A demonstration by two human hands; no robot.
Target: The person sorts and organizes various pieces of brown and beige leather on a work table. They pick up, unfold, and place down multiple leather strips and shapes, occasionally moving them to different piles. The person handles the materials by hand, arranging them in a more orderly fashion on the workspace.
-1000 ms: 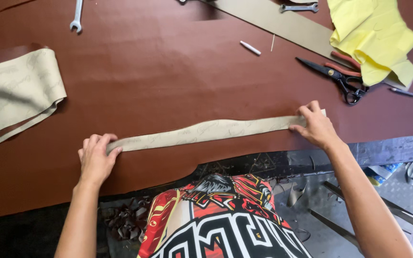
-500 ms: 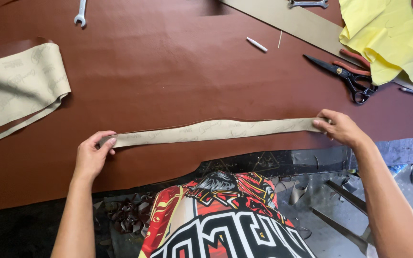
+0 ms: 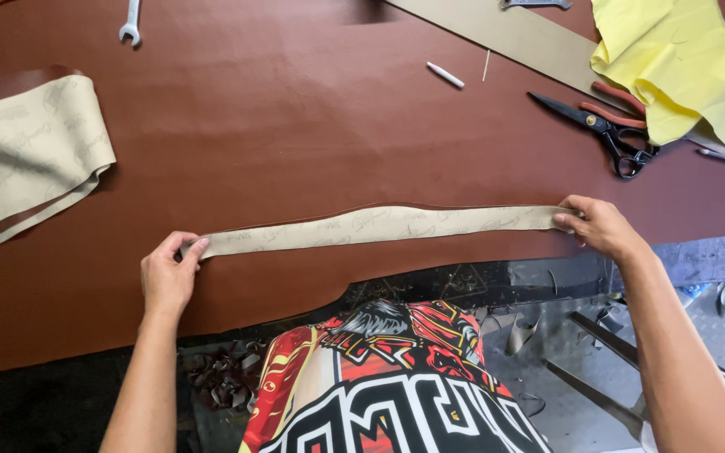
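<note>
- Nearest the camera, below the sheet's edge: I log a red, black and white printed shirt [image 3: 388, 377] on the wearer, with dark offcuts [image 3: 224, 377] on the floor just left of it.
- Near edge of the sheet, left: my left hand [image 3: 169, 273], fingers curled, pinching the left end of the beige strip [image 3: 379, 226] between thumb and fingertips.
- Near edge, right: my right hand [image 3: 599, 228], closed in a pinch on the strip's right end.
- Between the hands: the strip lies stretched out almost flat on the brown leather sheet [image 3: 295, 126], bowing slightly away from me at its middle, close to the sheet's near cut edge.
- Left side, mid-distance: a wide folded beige piece [image 3: 23, 151], faintly patterned, resting on the sheet.
- Right side, further out: black-bladed scissors [image 3: 602, 130] with reddish handles, touching a crumpled yellow cloth [image 3: 673, 67].
- Centre, beyond the strip: a small white marker stick [image 3: 445, 75] and a thin sliver beside it.
- Far edge: a long tan band [image 3: 513, 38] running diagonally, and a spanner [image 3: 130, 23] at the top left.
</note>
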